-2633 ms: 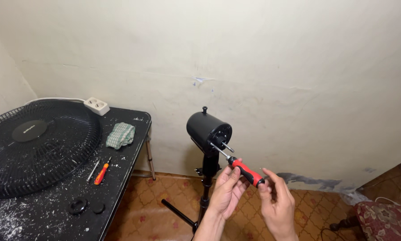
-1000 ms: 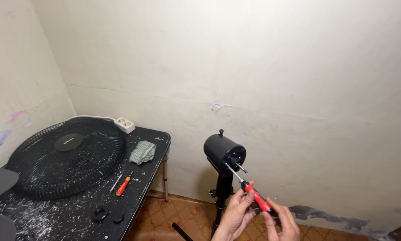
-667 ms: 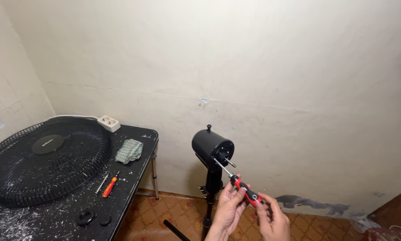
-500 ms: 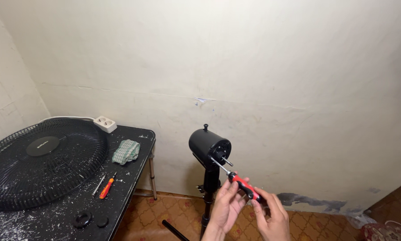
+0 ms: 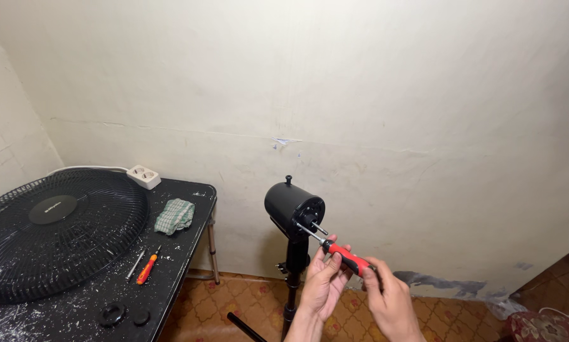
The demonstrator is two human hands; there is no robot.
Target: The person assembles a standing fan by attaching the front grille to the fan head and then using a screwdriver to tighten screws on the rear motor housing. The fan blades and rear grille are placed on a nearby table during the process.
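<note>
I am driving a screw at the front face of the black fan motor housing [image 5: 292, 204], at the centre of the frame on its stand. My right hand [image 5: 386, 297] is closed round the red screwdriver [image 5: 346, 255] handle; my left hand [image 5: 325, 278] is half open, fingertips steadying the shaft near the collar. The tip sits against the housing just beside the motor shaft. Next, I judge, comes firm turning with the blade kept in line. The screw itself is too small to make out, and the stand's base is cut off below.
</note>
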